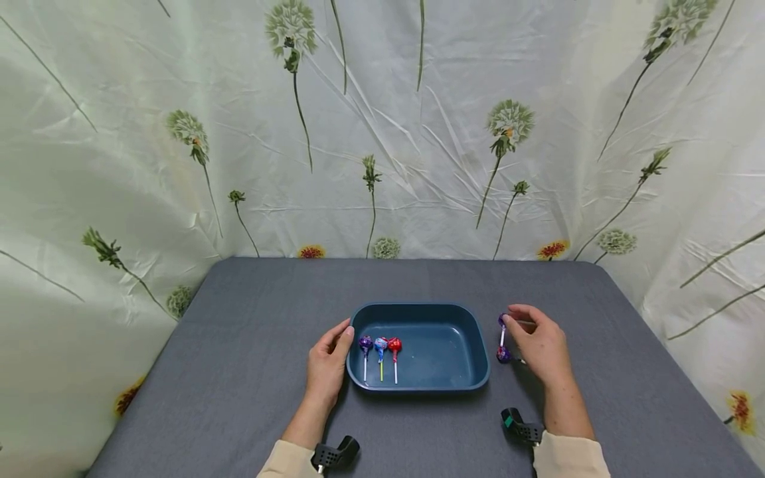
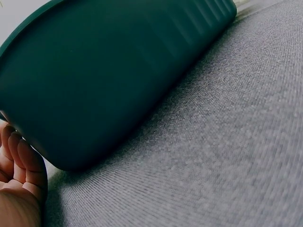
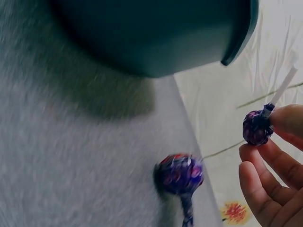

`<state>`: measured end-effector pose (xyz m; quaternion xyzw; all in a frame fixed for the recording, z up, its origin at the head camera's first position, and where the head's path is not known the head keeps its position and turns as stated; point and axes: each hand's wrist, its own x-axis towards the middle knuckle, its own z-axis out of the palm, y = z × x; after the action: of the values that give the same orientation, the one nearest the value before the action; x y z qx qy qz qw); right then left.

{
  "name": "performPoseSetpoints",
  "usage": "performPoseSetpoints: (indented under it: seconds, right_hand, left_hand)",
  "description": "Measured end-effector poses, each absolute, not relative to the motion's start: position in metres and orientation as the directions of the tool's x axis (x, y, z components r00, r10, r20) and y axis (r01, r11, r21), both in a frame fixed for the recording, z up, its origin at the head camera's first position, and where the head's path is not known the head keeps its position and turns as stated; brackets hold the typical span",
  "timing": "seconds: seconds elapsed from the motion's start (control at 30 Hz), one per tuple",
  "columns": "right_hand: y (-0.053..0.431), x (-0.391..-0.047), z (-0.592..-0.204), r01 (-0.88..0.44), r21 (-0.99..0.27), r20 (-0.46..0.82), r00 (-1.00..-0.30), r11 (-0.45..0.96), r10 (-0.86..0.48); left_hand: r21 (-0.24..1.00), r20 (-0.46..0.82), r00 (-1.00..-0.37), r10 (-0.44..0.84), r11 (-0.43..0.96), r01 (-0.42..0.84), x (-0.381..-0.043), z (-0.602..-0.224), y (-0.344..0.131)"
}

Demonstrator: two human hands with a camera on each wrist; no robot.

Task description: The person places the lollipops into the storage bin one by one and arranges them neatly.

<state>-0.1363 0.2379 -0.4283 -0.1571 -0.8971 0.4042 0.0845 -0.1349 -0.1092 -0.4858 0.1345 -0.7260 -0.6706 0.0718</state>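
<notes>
Purple, the held lollipop (image 3: 257, 128) was in your right hand (image 1: 540, 345) — fingers (image 3: 284, 163) clamped on it — just right of the blue tray (image 1: 442, 345), near another lollipop (image 1: 504, 356) on the grey surface (image 1: 269, 292). Your left hand (image 1: 325, 365) gripped the tray's left rim; three lollipops (image 1: 380, 344) lay inside.

A curtained-off nook: flower-print drapes (image 1: 430, 169) behind and beside a grey, cloth-covered table (image 1: 269, 285).
</notes>
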Motion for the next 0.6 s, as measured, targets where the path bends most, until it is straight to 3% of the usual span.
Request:
performPoseSetpoints:
  seconds: [0.6]
  right_hand:
    - [0.219,-0.137,-0.420,0.176,-0.773,0.003,-0.960,0.609,0.280]
  left_hand:
    - [0.992,-0.082,-0.948,-0.308,0.069,-0.108,-0.136,-0.487,-0.109]
